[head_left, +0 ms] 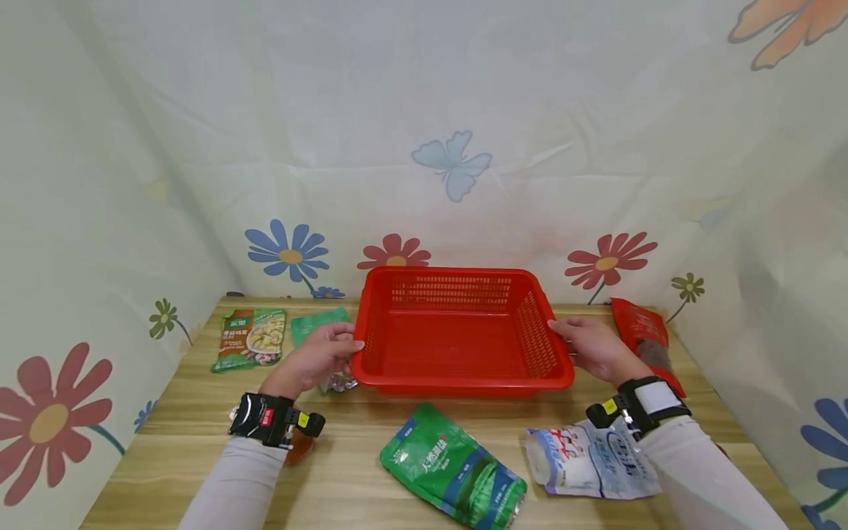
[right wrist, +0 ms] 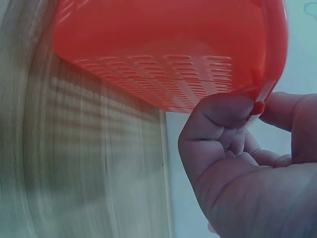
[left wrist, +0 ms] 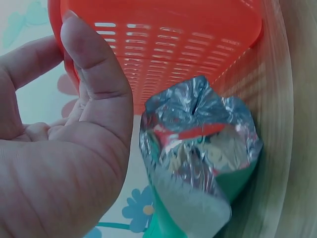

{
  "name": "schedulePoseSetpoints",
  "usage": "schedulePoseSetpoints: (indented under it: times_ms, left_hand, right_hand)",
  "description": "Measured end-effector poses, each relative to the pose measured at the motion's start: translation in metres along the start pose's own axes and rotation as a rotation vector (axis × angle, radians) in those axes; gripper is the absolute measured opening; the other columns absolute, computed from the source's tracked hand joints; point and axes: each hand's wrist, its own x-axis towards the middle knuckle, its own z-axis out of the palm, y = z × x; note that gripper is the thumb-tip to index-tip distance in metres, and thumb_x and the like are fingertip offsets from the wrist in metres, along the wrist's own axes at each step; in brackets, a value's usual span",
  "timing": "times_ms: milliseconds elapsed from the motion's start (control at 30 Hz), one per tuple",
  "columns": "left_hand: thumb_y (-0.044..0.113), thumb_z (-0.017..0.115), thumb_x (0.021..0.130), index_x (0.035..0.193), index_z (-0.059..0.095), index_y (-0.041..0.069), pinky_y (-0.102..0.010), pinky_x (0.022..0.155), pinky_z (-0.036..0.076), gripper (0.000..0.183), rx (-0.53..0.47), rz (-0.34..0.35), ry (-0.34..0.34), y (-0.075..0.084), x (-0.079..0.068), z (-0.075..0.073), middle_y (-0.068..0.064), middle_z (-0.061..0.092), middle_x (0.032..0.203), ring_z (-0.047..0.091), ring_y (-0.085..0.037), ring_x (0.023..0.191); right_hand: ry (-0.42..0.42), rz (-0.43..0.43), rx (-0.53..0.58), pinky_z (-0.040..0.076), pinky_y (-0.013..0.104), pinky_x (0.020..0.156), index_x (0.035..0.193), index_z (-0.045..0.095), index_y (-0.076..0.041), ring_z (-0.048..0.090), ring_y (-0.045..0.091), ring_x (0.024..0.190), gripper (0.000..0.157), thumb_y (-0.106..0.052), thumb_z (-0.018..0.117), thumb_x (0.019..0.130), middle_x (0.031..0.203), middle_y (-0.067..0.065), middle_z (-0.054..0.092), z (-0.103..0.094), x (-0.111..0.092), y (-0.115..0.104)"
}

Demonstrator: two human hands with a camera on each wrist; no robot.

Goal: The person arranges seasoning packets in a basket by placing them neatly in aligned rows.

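A red plastic basket point(head_left: 450, 350) with slotted sides sits at the middle of the table, and nothing lies in it. My left hand point(head_left: 316, 359) pinches its left rim between thumb and fingers. At the right rim my right hand point(head_left: 592, 347) grips with the fingers curled beneath; the right wrist view shows this hold at the basket's edge point(right wrist: 275, 49). A torn-open green pouch with silver foil lining point(left wrist: 198, 144) stands just below the left hand, close to the basket's side. In front of the basket lies a green pouch point(head_left: 453, 467).
A white and blue pouch point(head_left: 599, 460) lies under the right forearm. One red packet point(head_left: 645, 342) rests at the far right, and a brown-green food packet point(head_left: 250, 338) at the far left. Part of an orange-brown item point(head_left: 300, 447) shows beside the left wrist. Flower-printed cloth point(head_left: 450, 228) surrounds the table.
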Motion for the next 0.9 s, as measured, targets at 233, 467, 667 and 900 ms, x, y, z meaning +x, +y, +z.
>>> schedulePoseSetpoints:
  times_ms: [233,467,667,900]
  left_hand:
    - [0.014,0.062,0.102,0.143,0.043,-0.009,-0.027,0.075,0.061,0.050,-0.002,-0.003,0.014,0.001,-0.005,-0.003,-0.014,0.072,0.115,0.072,-0.014,0.079]
    - [0.017,0.062,0.102,0.142,0.046,-0.003,-0.032,0.075,0.062,0.047,0.158,-0.012,0.109,0.004,-0.010,0.000,-0.020,0.071,0.114,0.071,-0.017,0.076]
    - [0.021,0.068,0.099,0.142,0.045,0.003,-0.041,0.072,0.063,0.052,0.360,-0.004,0.219,0.011,-0.017,0.007,-0.012,0.067,0.099,0.068,-0.023,0.069]
    - [0.021,0.076,0.093,0.130,0.057,0.007,-0.033,0.070,0.055,0.044,0.742,0.138,0.367,0.019,-0.023,0.024,-0.012,0.061,0.096,0.058,-0.025,0.083]
  right_hand:
    - [-0.004,0.016,0.009,0.060,0.042,0.093,0.151,0.041,-0.004,0.068,0.033,0.114,0.062,-0.044,0.051,0.106,0.140,0.022,0.058,0.005,0.005,-0.002]
    - [0.006,-0.004,-0.025,0.061,0.039,0.090,0.150,0.042,-0.003,0.070,0.027,0.107,0.059,-0.043,0.050,0.107,0.136,0.020,0.061,0.008,0.003,-0.004]
    - [0.014,-0.010,-0.055,0.061,0.039,0.089,0.149,0.042,-0.002,0.070,0.029,0.108,0.058,-0.042,0.049,0.107,0.138,0.022,0.060,0.009,0.001,-0.006]
    - [0.035,-0.024,-0.105,0.061,0.042,0.092,0.150,0.043,-0.003,0.070,0.032,0.111,0.061,-0.045,0.048,0.107,0.139,0.023,0.061,0.011,-0.001,-0.003]
